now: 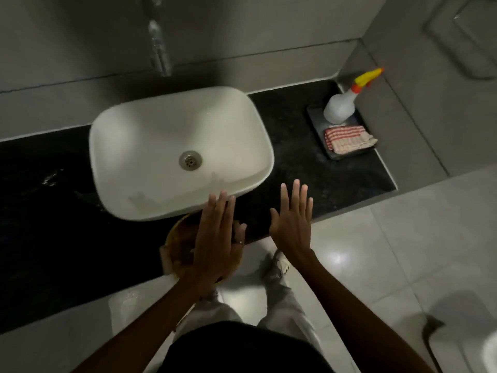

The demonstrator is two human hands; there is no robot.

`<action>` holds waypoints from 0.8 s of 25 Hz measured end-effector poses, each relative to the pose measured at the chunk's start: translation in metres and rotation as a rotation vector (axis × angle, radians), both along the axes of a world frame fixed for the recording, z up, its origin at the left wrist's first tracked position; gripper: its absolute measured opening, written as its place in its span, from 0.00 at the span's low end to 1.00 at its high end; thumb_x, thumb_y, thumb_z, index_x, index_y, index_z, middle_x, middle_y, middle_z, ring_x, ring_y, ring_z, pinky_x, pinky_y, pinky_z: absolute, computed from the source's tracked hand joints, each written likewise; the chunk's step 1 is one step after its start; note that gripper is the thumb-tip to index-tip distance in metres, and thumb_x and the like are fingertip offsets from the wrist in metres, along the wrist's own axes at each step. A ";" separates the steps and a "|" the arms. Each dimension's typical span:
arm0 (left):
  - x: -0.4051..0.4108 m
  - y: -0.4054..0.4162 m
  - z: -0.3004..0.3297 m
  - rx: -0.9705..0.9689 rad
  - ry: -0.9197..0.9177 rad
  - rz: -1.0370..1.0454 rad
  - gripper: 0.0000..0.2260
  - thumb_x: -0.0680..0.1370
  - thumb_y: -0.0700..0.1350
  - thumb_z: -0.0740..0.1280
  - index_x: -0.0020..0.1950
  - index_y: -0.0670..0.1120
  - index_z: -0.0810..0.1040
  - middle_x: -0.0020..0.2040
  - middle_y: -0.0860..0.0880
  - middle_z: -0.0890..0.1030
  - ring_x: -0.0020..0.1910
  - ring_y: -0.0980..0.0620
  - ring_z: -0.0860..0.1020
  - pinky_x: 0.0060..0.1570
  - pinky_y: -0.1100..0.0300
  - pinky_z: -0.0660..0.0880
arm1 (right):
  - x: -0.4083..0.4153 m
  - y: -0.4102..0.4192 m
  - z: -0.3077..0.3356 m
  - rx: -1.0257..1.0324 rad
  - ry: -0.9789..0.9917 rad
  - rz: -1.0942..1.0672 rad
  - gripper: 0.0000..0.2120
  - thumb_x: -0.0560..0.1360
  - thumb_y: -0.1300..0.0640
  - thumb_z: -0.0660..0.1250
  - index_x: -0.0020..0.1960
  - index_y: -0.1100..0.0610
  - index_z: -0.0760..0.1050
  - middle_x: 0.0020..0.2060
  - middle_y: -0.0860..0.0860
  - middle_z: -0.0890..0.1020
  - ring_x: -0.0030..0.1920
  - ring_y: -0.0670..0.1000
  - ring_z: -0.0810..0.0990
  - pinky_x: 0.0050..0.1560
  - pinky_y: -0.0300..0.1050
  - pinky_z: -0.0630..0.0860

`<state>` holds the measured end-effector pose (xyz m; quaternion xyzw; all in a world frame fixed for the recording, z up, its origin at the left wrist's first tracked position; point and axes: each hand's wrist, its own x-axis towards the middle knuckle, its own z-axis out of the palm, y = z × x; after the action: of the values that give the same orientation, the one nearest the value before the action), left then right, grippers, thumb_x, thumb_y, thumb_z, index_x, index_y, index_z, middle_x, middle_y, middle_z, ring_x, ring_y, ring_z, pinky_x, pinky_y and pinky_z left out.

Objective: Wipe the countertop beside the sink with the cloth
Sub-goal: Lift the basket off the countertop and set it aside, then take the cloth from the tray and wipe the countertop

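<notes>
A folded red-and-white checked cloth (348, 138) lies on a dark tray (318, 127) at the far right of the black countertop (304, 168). A white basin (177, 152) sits on the counter's middle. My left hand (215, 238) is flat with fingers spread, held over a round brown wicker basket (177, 243) at the counter's front edge, fingertips near the basin's rim. My right hand (293, 219) is open, palm down, over the counter's front edge to the right of the basin. Neither hand holds anything.
A white spray bottle (339, 107) with a yellow and orange trigger stands on the tray behind the cloth. A metal tap (161, 55) hangs from the wall above the basin. Grey tiled walls close the counter's back and right end. My feet stand on pale floor tiles (403, 251).
</notes>
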<state>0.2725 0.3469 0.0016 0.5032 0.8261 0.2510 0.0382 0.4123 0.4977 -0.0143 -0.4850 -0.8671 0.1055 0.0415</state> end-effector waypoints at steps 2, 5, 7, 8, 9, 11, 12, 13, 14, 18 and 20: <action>0.017 0.070 0.007 -0.025 0.018 -0.095 0.30 0.85 0.58 0.56 0.82 0.42 0.61 0.83 0.40 0.60 0.84 0.41 0.51 0.83 0.45 0.54 | 0.017 0.058 -0.001 0.006 -0.018 -0.094 0.35 0.81 0.46 0.61 0.84 0.54 0.53 0.84 0.60 0.50 0.84 0.63 0.47 0.81 0.62 0.46; 0.043 0.177 0.003 -0.137 0.079 -0.136 0.34 0.85 0.63 0.50 0.84 0.41 0.55 0.85 0.40 0.53 0.85 0.39 0.47 0.83 0.44 0.48 | 0.041 0.160 -0.004 -0.055 -0.011 -0.223 0.37 0.82 0.45 0.62 0.84 0.55 0.51 0.84 0.61 0.49 0.84 0.64 0.45 0.82 0.66 0.49; 0.055 0.240 -0.003 -0.240 0.075 -0.145 0.37 0.84 0.65 0.46 0.84 0.41 0.50 0.85 0.40 0.49 0.84 0.41 0.43 0.83 0.45 0.44 | 0.049 0.224 -0.005 -0.132 0.013 -0.294 0.38 0.82 0.46 0.62 0.84 0.58 0.48 0.84 0.63 0.48 0.84 0.65 0.44 0.82 0.68 0.51; 0.065 0.273 -0.010 -0.300 0.058 -0.161 0.38 0.83 0.66 0.43 0.84 0.42 0.47 0.85 0.40 0.46 0.84 0.42 0.40 0.83 0.47 0.40 | 0.056 0.259 -0.007 -0.178 0.021 -0.324 0.40 0.82 0.46 0.62 0.84 0.60 0.46 0.84 0.64 0.47 0.84 0.66 0.43 0.82 0.68 0.52; 0.074 0.303 -0.017 -0.357 0.043 -0.174 0.38 0.82 0.67 0.41 0.84 0.42 0.44 0.85 0.41 0.43 0.83 0.44 0.36 0.82 0.48 0.37 | 0.061 0.289 -0.010 -0.207 0.016 -0.340 0.41 0.82 0.46 0.62 0.84 0.62 0.44 0.83 0.64 0.47 0.84 0.66 0.44 0.82 0.66 0.51; 0.083 0.354 -0.031 -0.482 0.023 -0.192 0.38 0.82 0.67 0.39 0.84 0.42 0.41 0.85 0.41 0.41 0.82 0.45 0.34 0.82 0.49 0.35 | 0.065 0.342 -0.018 -0.232 -0.044 -0.281 0.40 0.83 0.49 0.62 0.84 0.63 0.44 0.83 0.64 0.48 0.84 0.66 0.45 0.83 0.64 0.50; 0.085 0.372 -0.036 -0.536 0.024 -0.200 0.38 0.82 0.66 0.40 0.84 0.42 0.41 0.85 0.42 0.40 0.83 0.45 0.34 0.82 0.48 0.36 | 0.065 0.363 -0.022 -0.231 -0.098 -0.210 0.38 0.83 0.52 0.62 0.84 0.63 0.45 0.83 0.64 0.50 0.84 0.65 0.47 0.82 0.64 0.51; 0.086 0.382 -0.041 -0.565 0.022 -0.205 0.37 0.83 0.65 0.42 0.84 0.41 0.42 0.85 0.41 0.41 0.83 0.44 0.35 0.83 0.48 0.37 | 0.063 0.380 -0.027 -0.229 -0.154 -0.134 0.37 0.82 0.54 0.63 0.84 0.61 0.48 0.83 0.63 0.52 0.84 0.64 0.49 0.81 0.65 0.54; 0.088 0.388 -0.044 -0.573 0.023 -0.210 0.36 0.84 0.64 0.43 0.84 0.41 0.42 0.85 0.41 0.41 0.84 0.43 0.36 0.83 0.47 0.38 | 0.061 0.392 -0.030 -0.231 -0.211 -0.069 0.37 0.81 0.55 0.64 0.84 0.59 0.51 0.83 0.62 0.55 0.83 0.64 0.52 0.80 0.65 0.56; 0.088 0.386 -0.035 -0.504 -0.013 -0.232 0.33 0.85 0.59 0.49 0.84 0.40 0.48 0.85 0.40 0.45 0.84 0.42 0.39 0.84 0.47 0.41 | 0.052 0.427 -0.030 -0.201 -0.401 -0.017 0.30 0.75 0.52 0.71 0.74 0.56 0.69 0.77 0.61 0.65 0.77 0.66 0.62 0.77 0.64 0.58; 0.082 0.373 -0.022 -0.391 -0.133 -0.220 0.32 0.85 0.56 0.54 0.84 0.40 0.52 0.85 0.40 0.48 0.85 0.42 0.41 0.84 0.47 0.45 | 0.052 0.429 -0.014 -0.139 -0.461 0.022 0.28 0.72 0.47 0.74 0.68 0.56 0.75 0.74 0.61 0.68 0.75 0.66 0.63 0.75 0.63 0.58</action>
<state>0.3549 0.7200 -0.0207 0.5556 0.7948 0.1129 0.2163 0.4641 0.9269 -0.0278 -0.4884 -0.8497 0.0517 -0.1921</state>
